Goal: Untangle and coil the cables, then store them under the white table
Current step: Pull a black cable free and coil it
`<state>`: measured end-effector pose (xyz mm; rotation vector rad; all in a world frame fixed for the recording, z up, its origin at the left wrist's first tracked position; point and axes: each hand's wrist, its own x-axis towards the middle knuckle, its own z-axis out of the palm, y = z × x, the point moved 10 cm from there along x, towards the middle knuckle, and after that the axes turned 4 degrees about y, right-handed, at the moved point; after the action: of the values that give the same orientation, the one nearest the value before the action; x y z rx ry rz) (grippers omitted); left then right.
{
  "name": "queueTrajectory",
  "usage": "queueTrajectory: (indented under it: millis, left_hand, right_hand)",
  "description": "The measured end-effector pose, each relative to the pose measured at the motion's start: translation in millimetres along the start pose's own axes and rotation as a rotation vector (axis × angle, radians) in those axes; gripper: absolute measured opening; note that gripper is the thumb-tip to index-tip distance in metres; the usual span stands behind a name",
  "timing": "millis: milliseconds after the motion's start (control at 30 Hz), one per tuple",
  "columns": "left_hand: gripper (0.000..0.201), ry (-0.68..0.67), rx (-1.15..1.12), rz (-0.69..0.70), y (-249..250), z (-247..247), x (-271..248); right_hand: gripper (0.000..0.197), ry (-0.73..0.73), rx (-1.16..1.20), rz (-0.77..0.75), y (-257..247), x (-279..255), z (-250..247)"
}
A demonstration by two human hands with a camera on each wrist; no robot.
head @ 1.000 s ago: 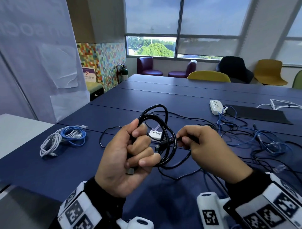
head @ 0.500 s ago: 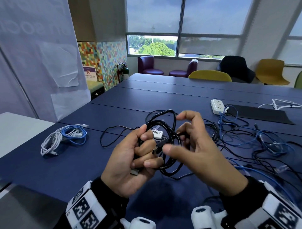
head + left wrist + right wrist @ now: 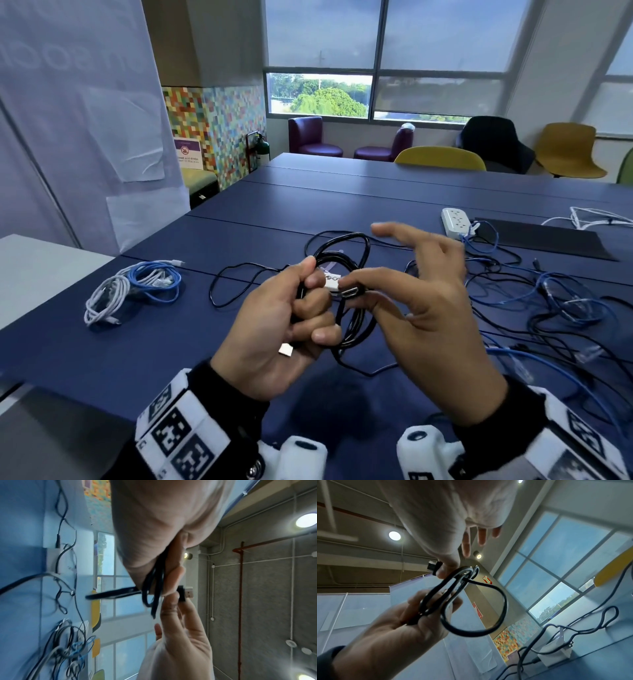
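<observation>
Big navy blue table [image 3: 308,212] fills the room, with a white table [image 3: 37,270] butting up against its left edge. Everything else I'll place off the black cable coil [image 3: 346,274], which hangs in the air above the near part of the blue table.

Left hand [image 3: 274,329] is clenched around the coil's bunched loops, one USB plug [image 3: 286,350] poking out below its fingers. Right hand [image 3: 424,301] pinches the other plug [image 3: 349,292] at the coil's middle with thumb and a finger, remaining fingers splayed loose.

Handling-wise I'd guess it's light and floppy with some spring, so the loops will likely pop open if the fist relaxes. Best place to hold is the bunched section, with the loose end guided by its plug.

Left of the coil sits a finished white and blue bundle [image 3: 132,291]. Right of it lies the cable tangle [image 3: 548,301], plus a white power strip [image 3: 457,222] farther back.

Hard to make out: how many loops there are, whether the thin black lead [image 3: 239,274] on the tabletop belongs to this coil, and anything under the white table, which is out of view.
</observation>
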<state>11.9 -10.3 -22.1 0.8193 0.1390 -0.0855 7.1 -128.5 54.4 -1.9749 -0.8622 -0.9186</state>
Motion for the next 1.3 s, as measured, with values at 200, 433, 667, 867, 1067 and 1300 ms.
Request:
queueTrajectory:
  millis: [200, 433, 667, 867, 1067, 1300]
  left_hand:
    - [0.039, -0.014, 0.316, 0.002, 8, 1, 0]
    - [0.030, 0.022, 0.545, -0.036, -31, -8, 7]
    - [0.037, 0.263, 0.053, 0.002, -17, -60, 19]
    - [0.036, 0.267, -0.239, 0.158, 27, -64, 18]
    - [0.037, 0.256, -0.457, 0.188, 51, -75, 18]
    - [0.036, 0.218, -0.518, 0.214, 57, -75, 18]
  right_hand:
    - [0.019, -0.038, 0.195, -0.077, -10, 2, 2]
    - [0.022, 0.068, 0.218, -0.114, -40, 14, -12]
    - [0.009, 0.329, 0.432, -0.042, -39, 47, -80]
    - [0.026, 0.369, 0.730, 0.284, 22, 29, -73]
    - [0.021, 0.441, 1.129, 0.487, 68, -3, -70]
    - [0.033, 0.295, 0.977, 0.697, 74, -24, -71]
